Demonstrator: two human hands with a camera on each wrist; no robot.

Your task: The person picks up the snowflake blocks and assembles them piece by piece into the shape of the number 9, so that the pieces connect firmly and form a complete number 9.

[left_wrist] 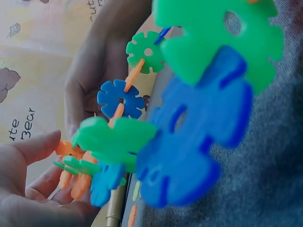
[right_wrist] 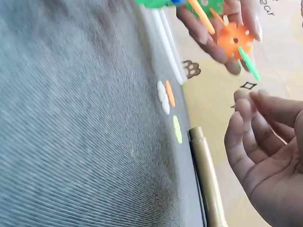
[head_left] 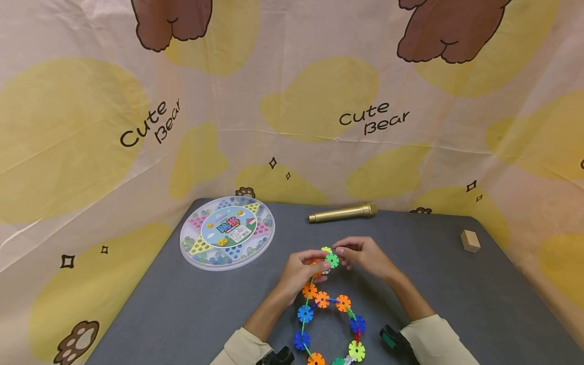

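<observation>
My left hand (head_left: 298,274) pinches the end of a chain of slotted flower-shaped plastic discs, close to a green disc (head_left: 332,260). In the right wrist view the same hand holds an orange disc (right_wrist: 234,40), with the green disc (right_wrist: 249,64) slotted edge-on into it. The chain of orange, blue and green discs (head_left: 305,314) curves down below the hands. Near the green disc my right hand (head_left: 367,257) is raised, fingers loosely bent. Its thumb and forefinger come together in the right wrist view (right_wrist: 270,142), apart from the disc, with nothing visible between them.
Loose white (right_wrist: 163,97), orange (right_wrist: 170,93) and yellow-green (right_wrist: 177,129) discs lie on the grey table (head_left: 219,314). A round marble-game board (head_left: 189,230) lies at the back left, a gold microphone (head_left: 342,213) behind the hands, a wooden block (head_left: 470,241) at right.
</observation>
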